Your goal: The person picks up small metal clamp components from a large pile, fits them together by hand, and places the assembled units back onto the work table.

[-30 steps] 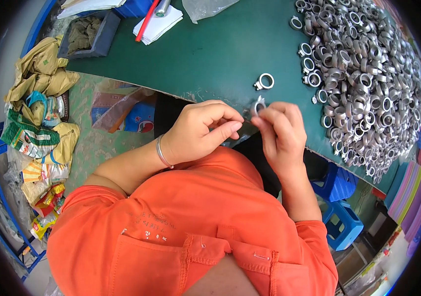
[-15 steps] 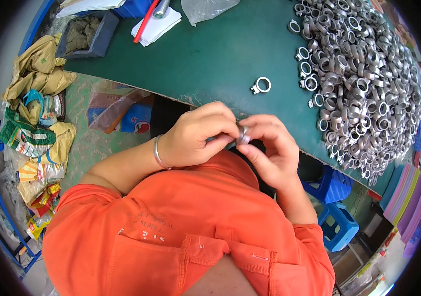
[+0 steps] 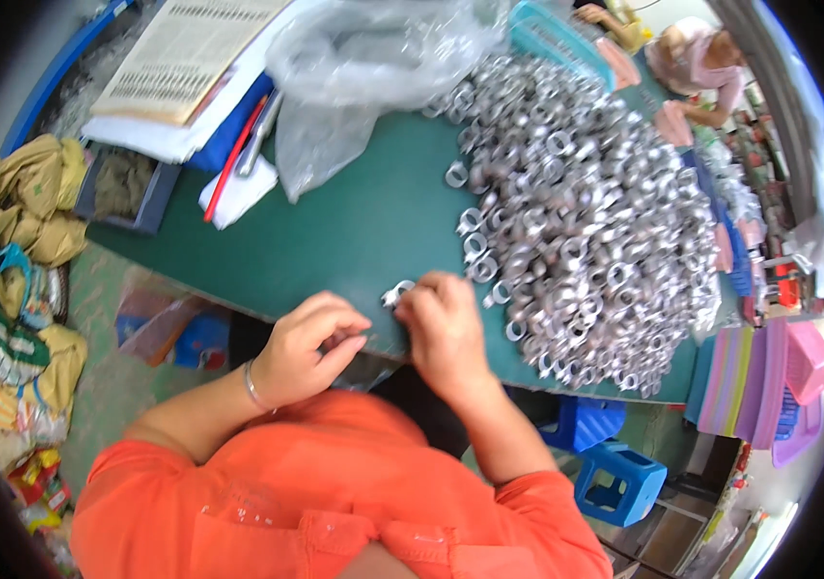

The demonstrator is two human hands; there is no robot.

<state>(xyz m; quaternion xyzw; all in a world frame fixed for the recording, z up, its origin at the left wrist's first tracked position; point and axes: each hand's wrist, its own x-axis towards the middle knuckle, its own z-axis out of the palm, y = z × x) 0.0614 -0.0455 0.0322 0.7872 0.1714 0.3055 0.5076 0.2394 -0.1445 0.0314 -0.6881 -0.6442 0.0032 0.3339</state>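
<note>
My right hand (image 3: 443, 333) reaches over the table's near edge with its fingers drawn together, pointing down. At its fingertips lies a small silvery metal ring with a side lug (image 3: 395, 293), partly covered by the fingers. What the fingers themselves grip is hidden. My left hand (image 3: 307, 349) hovers in front of the table edge, fingers bent, with a gap between thumb and forefinger and nothing seen in it. To the right of my hands, a large heap of similar metal rings (image 3: 586, 232) covers the green tabletop (image 3: 335, 232).
Behind the table's middle lies a clear plastic bag (image 3: 373, 58). Papers (image 3: 190, 58), a red pen (image 3: 238, 159) and a dark bin (image 3: 122, 188) stand at the back left. Blue stools (image 3: 619, 482) are below right. Another person (image 3: 697, 63) sits at far right.
The view has swung up and to the right. My hands have come apart from the ring they held together, and the right hand has moved out beside the lone ring on the table.
</note>
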